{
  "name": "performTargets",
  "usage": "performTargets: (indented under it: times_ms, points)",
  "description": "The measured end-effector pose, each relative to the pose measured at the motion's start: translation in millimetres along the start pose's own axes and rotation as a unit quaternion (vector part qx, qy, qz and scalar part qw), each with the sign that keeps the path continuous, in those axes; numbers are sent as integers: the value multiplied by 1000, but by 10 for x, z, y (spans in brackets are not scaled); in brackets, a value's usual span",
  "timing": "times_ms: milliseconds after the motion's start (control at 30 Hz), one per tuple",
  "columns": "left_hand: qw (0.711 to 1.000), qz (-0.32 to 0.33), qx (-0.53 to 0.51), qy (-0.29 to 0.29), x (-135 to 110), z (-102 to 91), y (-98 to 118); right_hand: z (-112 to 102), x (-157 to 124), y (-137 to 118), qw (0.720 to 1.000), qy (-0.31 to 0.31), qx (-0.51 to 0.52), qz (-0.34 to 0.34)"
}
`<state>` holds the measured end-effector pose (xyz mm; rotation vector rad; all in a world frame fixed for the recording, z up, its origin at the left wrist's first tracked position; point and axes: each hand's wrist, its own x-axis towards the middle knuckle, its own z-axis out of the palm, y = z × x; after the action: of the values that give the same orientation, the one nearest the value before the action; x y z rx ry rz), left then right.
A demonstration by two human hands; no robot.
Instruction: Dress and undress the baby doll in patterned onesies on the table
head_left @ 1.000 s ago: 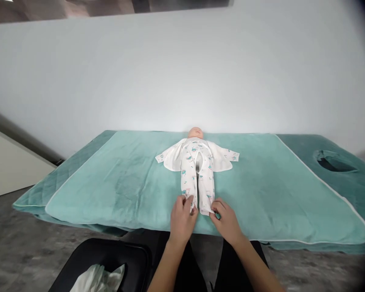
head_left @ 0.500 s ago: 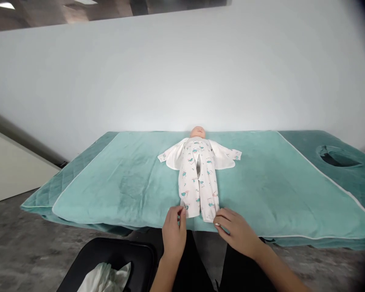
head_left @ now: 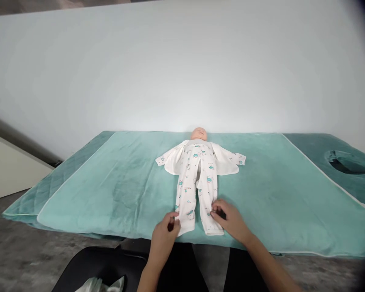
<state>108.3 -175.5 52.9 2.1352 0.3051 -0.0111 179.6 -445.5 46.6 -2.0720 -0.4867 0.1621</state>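
Across the middle of the frame spreads a teal blanket [head_left: 109,190] — at its centre lies a doll [head_left: 198,133] in a white printed romper [head_left: 197,178]. At lower centre, the left hand [head_left: 164,237] pinches one leg cuff — the right hand [head_left: 232,221] grips the other leg's edge.

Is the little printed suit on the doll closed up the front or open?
Open: the suit shows a dark gap down its middle, and its white flaps lie spread out on both sides of the doll.

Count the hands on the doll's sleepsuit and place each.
2. The left hand pinches the cuff of the sleepsuit leg on the left; the right hand grips the other leg's outer edge, higher up. No other hands show.
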Motion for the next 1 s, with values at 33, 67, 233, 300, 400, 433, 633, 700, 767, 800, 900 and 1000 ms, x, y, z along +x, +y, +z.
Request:
performTargets:
  times_ms: [33,67,233,300,400,433,633,700,767,800,900,1000]
  points:
    - [1000,9,10,-18,5,-20,-17,-20,9,32,1000,-8,13,5]
    - [1000,17,10,-15,29,-40,-25,-56,41,72,1000,-13,25,9]
    - [973,74,77,203,572,-52,50,-250,600,357,972,185,-137,-39]
    - [947,170,187,198,937,29,123,-251,900,435,946,204,-236,-88]
    - [910,263,281,155,1425,208,240,-183,1234,471,938,133,-291,-135]
    - [903,277,293,151,1543,265,272,-157,1303,474,940,120,-288,-138]
    - [885,327,283,174,1773,410,316,-90,1460,563,953,143,-234,-127]
    - [884,320,288,181,1755,409,303,-87,1510,587,956,149,-225,-116]
    - [886,309,293,184,1733,405,297,-80,1575,584,959,154,-218,-99]
    - [888,303,294,184,1724,403,297,-75,1605,574,960,156,-214,-94]
    - [890,299,295,177,1709,389,306,-67,1638,529,960,158,-206,-107]
    - [890,296,298,174,1707,370,311,-83,1550,491,955,152,-201,-159]
